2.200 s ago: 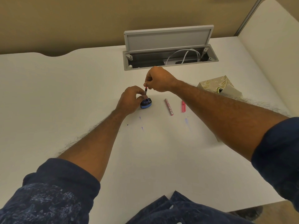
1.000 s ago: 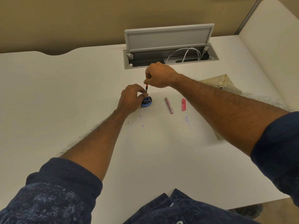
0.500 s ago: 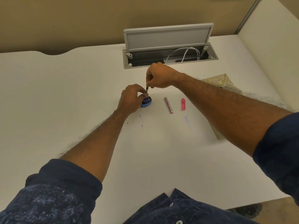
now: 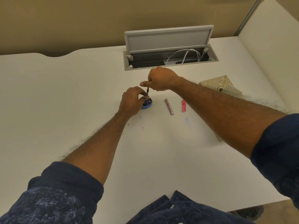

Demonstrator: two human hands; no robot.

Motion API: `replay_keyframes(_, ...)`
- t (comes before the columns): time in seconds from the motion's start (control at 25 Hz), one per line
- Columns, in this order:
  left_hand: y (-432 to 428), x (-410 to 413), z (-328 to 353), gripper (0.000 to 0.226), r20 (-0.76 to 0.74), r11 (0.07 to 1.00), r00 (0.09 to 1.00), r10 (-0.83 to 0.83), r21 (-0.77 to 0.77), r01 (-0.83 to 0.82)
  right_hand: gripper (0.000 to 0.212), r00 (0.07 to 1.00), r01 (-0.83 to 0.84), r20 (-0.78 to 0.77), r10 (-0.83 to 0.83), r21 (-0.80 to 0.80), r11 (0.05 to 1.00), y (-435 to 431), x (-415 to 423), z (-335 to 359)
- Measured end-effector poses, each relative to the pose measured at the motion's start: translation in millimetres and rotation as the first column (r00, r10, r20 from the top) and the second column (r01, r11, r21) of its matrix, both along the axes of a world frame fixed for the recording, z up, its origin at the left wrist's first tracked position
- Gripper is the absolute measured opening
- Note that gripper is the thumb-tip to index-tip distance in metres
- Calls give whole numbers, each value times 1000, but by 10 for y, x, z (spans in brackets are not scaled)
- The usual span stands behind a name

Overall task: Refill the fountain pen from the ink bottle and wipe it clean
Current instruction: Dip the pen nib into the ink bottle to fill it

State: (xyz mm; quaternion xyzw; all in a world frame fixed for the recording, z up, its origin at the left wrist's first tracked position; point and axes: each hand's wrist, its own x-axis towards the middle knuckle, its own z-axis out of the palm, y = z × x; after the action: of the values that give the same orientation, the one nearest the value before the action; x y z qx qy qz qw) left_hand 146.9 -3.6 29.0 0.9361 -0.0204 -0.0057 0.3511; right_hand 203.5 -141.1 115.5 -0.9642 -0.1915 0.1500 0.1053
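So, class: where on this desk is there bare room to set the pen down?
Free: the wide stretch left of the left hand, and the near desk between the forearms. Crowded: around the ink bottle, the two pen parts and the ink stains.

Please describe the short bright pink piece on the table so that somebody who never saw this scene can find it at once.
Start at the open grey cable box set into the white table, then come toward the person, past the right hand. Two small pieces lie side by side there. The short pink piece is the right-hand one, brighter and shorter than the silvery patterned tube beside it.
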Motion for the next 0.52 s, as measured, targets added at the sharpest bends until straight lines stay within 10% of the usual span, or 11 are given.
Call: replay_keyframes(0.52,12,-19,18,19,15,999,1000,-6,33,6,23,998,-61,27,59,73,995,-30,-11,22)
